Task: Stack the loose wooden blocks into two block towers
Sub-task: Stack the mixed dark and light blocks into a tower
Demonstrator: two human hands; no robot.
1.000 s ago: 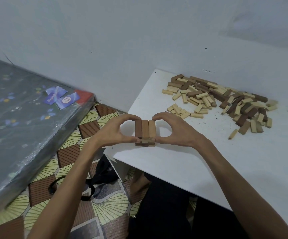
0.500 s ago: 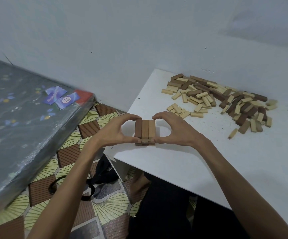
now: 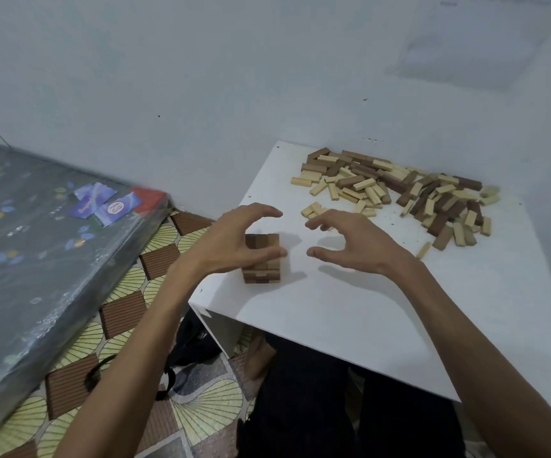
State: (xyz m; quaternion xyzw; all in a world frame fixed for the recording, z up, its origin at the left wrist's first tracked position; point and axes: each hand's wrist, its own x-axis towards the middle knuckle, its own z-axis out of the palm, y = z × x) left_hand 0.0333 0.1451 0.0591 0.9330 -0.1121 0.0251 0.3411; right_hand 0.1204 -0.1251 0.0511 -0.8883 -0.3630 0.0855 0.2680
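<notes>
A short tower of brown wooden blocks [image 3: 260,276] stands near the left front corner of the white table [image 3: 333,312], a few layers high. My left hand [image 3: 234,246] hovers at it with fingers spread and curled; the thumb crosses in front of the tower's upper part and no grip shows. My right hand [image 3: 350,242] is off to the tower's right, fingers apart, holding nothing. A big pile of loose light and dark blocks [image 3: 399,193] lies at the table's far side. One light block [image 3: 423,250] lies apart from the pile.
The table's left edge drops off just beside the tower. A plastic-wrapped mattress [image 3: 36,242] lies at the left on the patterned floor [image 3: 201,401]. A black bag with straps [image 3: 184,352] sits under the table corner. A white wall backs the table.
Both hands were pressed against the tower's sides; now they have come off it. My right hand has moved away to the right, and my left hand has opened beside the tower.
</notes>
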